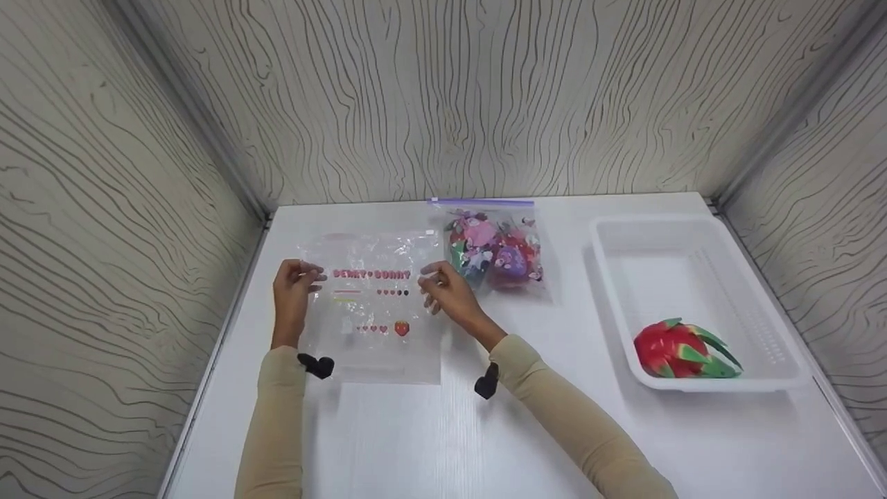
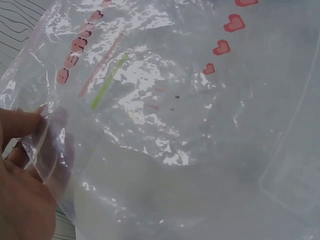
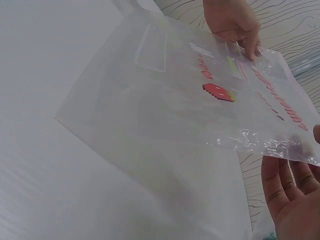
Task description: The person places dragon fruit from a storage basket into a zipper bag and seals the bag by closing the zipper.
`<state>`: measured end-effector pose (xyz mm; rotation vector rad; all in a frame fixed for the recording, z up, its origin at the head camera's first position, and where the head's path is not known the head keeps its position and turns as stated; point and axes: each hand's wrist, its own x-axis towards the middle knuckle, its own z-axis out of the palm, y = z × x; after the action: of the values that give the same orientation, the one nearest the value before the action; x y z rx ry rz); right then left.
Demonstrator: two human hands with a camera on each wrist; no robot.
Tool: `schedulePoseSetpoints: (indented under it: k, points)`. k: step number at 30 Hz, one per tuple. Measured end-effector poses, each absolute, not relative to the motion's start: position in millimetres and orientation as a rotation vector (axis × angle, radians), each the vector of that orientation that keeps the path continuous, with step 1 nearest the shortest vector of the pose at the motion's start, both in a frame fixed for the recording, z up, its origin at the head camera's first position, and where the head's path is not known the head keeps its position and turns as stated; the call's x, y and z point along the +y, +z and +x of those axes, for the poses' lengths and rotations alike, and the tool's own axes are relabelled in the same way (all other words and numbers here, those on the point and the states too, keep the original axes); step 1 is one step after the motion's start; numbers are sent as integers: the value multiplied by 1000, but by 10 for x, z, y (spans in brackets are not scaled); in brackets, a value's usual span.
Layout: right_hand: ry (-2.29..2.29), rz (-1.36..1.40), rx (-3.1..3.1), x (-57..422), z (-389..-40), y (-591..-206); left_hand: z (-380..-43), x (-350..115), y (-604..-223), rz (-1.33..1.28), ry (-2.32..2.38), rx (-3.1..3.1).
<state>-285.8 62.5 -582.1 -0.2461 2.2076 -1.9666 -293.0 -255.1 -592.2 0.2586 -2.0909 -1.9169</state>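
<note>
A clear zip bag (image 1: 374, 353) printed with pink lettering, hearts and a strawberry is held up by its two sides over the white table. My left hand (image 1: 294, 294) pinches its left edge between thumb and fingers, some fingers showing through the plastic in the left wrist view. At the opposite edge, my right hand (image 1: 447, 294) grips the bag with the thumb in front and fingers behind. In the right wrist view the bag (image 3: 150, 105) hangs slanted, its lower corner near the tabletop. No contents show inside it.
Behind my right hand lies a filled zip bag (image 1: 495, 249) with a purple slider, holding colourful items. A white plastic basket (image 1: 610, 291) stands at the right, with a red and green dragon fruit (image 1: 669, 350) inside. Wood-patterned panels (image 1: 443, 97) enclose the table (image 1: 388, 443).
</note>
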Motion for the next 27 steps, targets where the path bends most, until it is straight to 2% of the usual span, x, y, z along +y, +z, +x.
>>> schedulePoseSetpoints:
  k: [27]
  points:
    - [-1872, -297, 2271, 832, -2911, -5688, -3067, -2348, -5606, 165, -1979, -2155]
